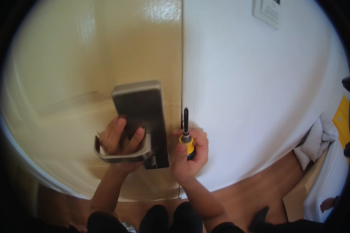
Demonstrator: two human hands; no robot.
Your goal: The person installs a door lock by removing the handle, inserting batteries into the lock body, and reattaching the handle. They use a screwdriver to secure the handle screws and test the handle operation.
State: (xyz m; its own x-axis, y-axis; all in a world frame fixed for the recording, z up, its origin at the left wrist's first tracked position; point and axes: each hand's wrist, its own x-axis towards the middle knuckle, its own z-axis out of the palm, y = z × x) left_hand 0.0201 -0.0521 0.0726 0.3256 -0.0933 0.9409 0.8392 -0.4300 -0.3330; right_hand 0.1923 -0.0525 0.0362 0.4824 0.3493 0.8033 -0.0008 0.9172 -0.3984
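Observation:
A dark door lock plate (139, 106) with a silver rim sits against the cream door (77, 58), near the door's right edge. Its silver lever handle (122, 157) points left. My left hand (114, 138) has its fingers between the lever and the plate, gripping the handle. Whether the plate is fixed to the door I cannot tell. Just right of the plate, at the door's edge, my right hand (192, 157) holds a short screwdriver (188, 144) with a yellow and black grip. The screwdriver's dark shaft points upward, its tip apart from the lock.
A white wall (245, 97) adjoins the door on the right, with a white panel (267, 12) high on it. Grey cushions (313, 141) and a yellow object (341, 121) lie at far right. Below are the wooden floor (249, 190) and my dark-clad legs.

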